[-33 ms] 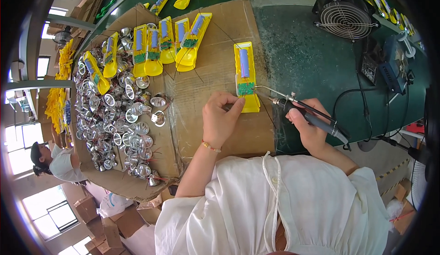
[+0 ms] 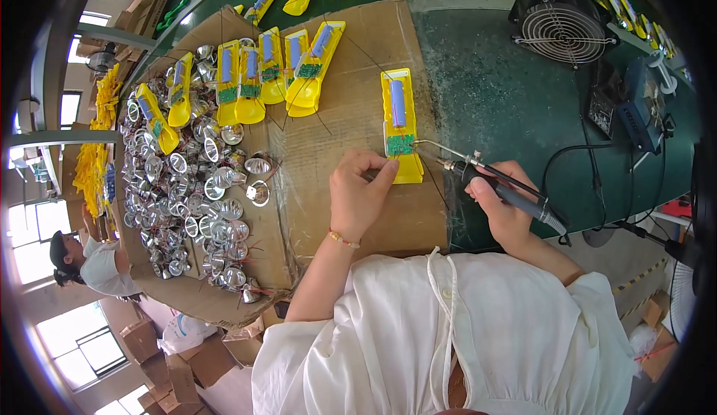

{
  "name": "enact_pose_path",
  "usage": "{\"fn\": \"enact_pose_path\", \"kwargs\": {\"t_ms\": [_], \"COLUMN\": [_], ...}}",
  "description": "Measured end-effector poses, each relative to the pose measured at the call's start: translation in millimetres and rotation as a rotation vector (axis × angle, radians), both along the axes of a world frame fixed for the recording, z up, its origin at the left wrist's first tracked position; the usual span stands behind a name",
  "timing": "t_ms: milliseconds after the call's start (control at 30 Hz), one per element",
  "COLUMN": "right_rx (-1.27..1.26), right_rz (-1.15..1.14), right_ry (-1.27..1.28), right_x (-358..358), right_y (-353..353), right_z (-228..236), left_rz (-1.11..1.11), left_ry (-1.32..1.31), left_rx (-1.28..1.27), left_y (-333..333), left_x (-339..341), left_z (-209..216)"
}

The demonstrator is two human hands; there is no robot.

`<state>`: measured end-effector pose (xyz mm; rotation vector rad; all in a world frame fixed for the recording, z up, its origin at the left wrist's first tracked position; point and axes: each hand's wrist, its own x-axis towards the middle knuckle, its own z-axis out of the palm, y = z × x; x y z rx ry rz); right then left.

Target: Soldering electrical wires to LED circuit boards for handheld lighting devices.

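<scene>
A yellow plastic lamp housing (image 2: 409,170) lies on the cardboard, carrying a blue-purple cylindrical battery (image 2: 398,103) and a small green circuit board (image 2: 400,144). Over its lower left edge, just below the board, my left hand (image 2: 361,191) closes thumb and forefinger in a pinch. Whatever is between those fingertips is hidden. My right hand (image 2: 508,202) grips a soldering iron (image 2: 515,197) with a thin metal feed tube along it. The tube's bent end reaches the board's right edge, and the iron's tip points toward the same spot.
Left of the cardboard sheet (image 2: 351,64), a carton (image 2: 216,309) holds many silver reflector cups (image 2: 179,163). Several filled yellow housings (image 2: 250,86) lie along its far side. A black fan (image 2: 564,30) and a blue soldering station (image 2: 644,105) stand at right. Another person (image 2: 104,266) is at far left.
</scene>
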<state>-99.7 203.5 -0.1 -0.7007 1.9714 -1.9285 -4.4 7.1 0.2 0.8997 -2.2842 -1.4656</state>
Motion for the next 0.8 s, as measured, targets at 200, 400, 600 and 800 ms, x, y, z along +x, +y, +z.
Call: {"fn": "enact_pose_path", "kwargs": {"t_ms": [200,400,600,800], "right_rx": [-0.039,-0.012,-0.050,-0.029], "right_rz": [-0.030,0.000,-0.032,0.015], "right_ry": [-0.029,0.007,-0.076,-0.054], "right_x": [2.1,1.6,1.4,-0.2], "right_y": [-5.9,-8.7,-7.9,-5.3], "right_z": [-3.0,-3.7,-5.8,-8.0], "left_rz": [-0.001,-0.005,-0.011,-0.010], "left_ry": [-0.025,-0.002,-0.024,-0.017], "left_rx": [0.012,0.022,0.022,0.014], "left_y": [-1.0,-2.0,-1.9,-2.7], "left_x": [0.0,1.1,0.3,0.4], "left_z": [-2.4,-4.2,-0.8,-2.3]}}
